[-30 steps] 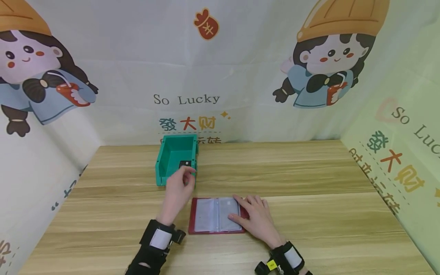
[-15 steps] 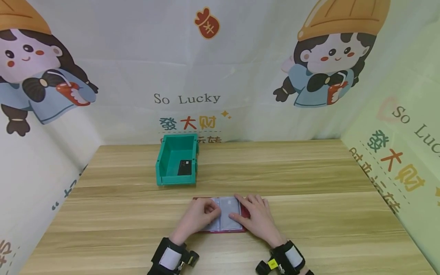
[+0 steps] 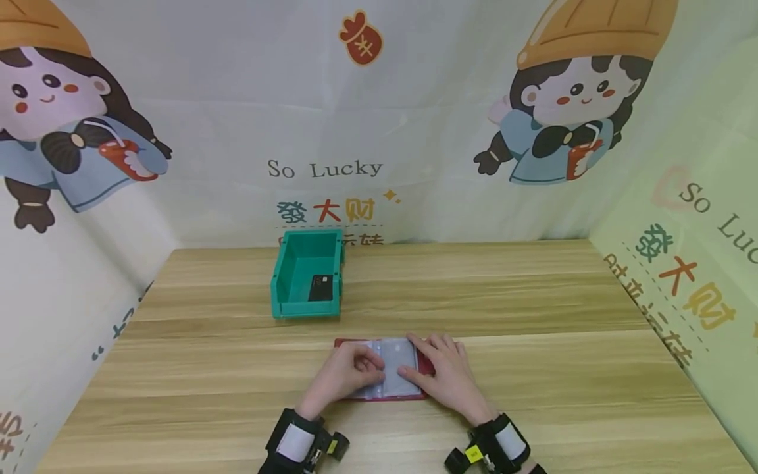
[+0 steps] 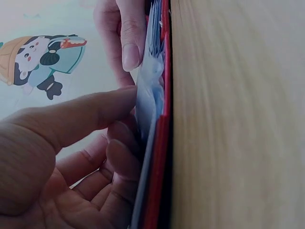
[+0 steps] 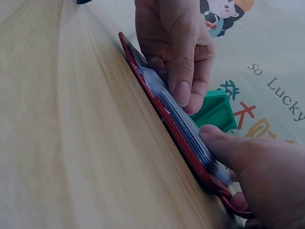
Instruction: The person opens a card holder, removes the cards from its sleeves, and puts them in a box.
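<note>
A red-covered card holder (image 3: 425,363) lies spread on the table, its clear plastic sleeves (image 3: 399,365) facing up. My left hand (image 3: 340,374) is over its left half, fingers loosely bent, thumb and forefinger apart. In the left wrist view those fingertips touch a bulging sleeve (image 4: 149,90); whether they pinch it is hidden. My right hand (image 3: 451,380) rests on the right side, thumb on the sleeves and fingers stretched across the cover edge. From the right wrist, the stacked sleeves (image 5: 183,126) show edge-on, with a red strip curving near my right fingers.
Behind the holder, to its left, stands a green bin (image 3: 304,311) with a black card (image 3: 321,288) inside. The wooden table (image 3: 503,296) meets a printed cloth backdrop (image 3: 438,131) at the back and sides. Both wrists wear black camera straps.
My left hand has come from the bin's front edge, down and right, onto the holder's left half. Its move uncovered the black card. My right hand has stayed in place.
</note>
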`<act>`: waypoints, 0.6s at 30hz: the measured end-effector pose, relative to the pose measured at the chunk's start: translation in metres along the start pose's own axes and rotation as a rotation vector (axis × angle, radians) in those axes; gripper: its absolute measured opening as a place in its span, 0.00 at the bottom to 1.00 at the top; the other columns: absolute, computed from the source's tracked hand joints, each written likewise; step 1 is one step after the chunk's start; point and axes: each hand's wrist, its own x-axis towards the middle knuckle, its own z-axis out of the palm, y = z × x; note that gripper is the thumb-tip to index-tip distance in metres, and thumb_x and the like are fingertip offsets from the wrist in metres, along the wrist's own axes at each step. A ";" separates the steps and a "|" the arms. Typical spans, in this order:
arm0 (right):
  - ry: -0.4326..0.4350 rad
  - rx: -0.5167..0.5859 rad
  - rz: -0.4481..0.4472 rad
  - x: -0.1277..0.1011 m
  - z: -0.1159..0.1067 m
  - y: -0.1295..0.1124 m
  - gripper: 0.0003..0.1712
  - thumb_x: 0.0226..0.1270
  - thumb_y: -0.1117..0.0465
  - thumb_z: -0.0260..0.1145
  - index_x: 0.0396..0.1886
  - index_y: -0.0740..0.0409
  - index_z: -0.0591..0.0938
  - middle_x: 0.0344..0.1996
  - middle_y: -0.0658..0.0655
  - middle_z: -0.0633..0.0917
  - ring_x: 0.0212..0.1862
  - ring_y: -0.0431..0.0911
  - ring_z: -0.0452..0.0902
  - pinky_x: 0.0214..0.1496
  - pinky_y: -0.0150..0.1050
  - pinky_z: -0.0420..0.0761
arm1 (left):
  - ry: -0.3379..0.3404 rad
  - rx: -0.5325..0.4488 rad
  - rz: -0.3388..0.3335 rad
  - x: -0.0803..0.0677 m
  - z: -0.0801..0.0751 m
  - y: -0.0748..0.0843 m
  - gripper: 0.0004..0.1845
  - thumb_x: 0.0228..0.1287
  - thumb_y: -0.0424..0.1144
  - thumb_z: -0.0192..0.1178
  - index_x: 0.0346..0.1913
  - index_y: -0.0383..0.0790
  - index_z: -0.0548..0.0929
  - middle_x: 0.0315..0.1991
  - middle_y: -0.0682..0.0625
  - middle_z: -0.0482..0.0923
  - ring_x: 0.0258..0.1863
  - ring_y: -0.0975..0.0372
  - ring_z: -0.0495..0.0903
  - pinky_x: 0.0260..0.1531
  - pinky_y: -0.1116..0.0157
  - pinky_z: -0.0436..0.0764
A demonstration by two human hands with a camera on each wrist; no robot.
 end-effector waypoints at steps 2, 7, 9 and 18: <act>0.011 0.013 -0.004 0.000 -0.001 0.000 0.33 0.62 0.44 0.72 0.63 0.54 0.81 0.35 0.47 0.78 0.41 0.41 0.66 0.46 0.38 0.59 | 0.003 -0.013 -0.006 0.001 0.000 0.000 0.05 0.56 0.30 0.70 0.34 0.31 0.86 0.25 0.50 0.80 0.24 0.67 0.74 0.25 0.73 0.73; 0.046 0.036 -0.047 0.005 -0.008 -0.003 0.28 0.62 0.49 0.73 0.59 0.57 0.83 0.35 0.48 0.79 0.39 0.40 0.67 0.43 0.35 0.63 | 0.019 -0.033 -0.026 0.000 0.001 -0.001 0.06 0.55 0.29 0.71 0.34 0.30 0.86 0.24 0.51 0.79 0.24 0.66 0.74 0.25 0.73 0.73; 0.054 0.003 -0.086 0.010 -0.011 -0.007 0.26 0.63 0.50 0.73 0.57 0.57 0.84 0.35 0.49 0.80 0.39 0.41 0.68 0.42 0.34 0.64 | 0.030 -0.034 -0.028 0.000 0.002 -0.001 0.06 0.54 0.28 0.71 0.34 0.30 0.86 0.24 0.51 0.79 0.24 0.66 0.74 0.24 0.73 0.72; 0.030 0.013 -0.163 0.027 -0.013 -0.031 0.19 0.64 0.61 0.71 0.53 0.63 0.85 0.35 0.53 0.81 0.33 0.41 0.71 0.35 0.33 0.71 | 0.046 -0.021 -0.031 0.003 0.006 0.002 0.06 0.55 0.30 0.72 0.34 0.31 0.87 0.23 0.50 0.80 0.23 0.66 0.74 0.23 0.73 0.73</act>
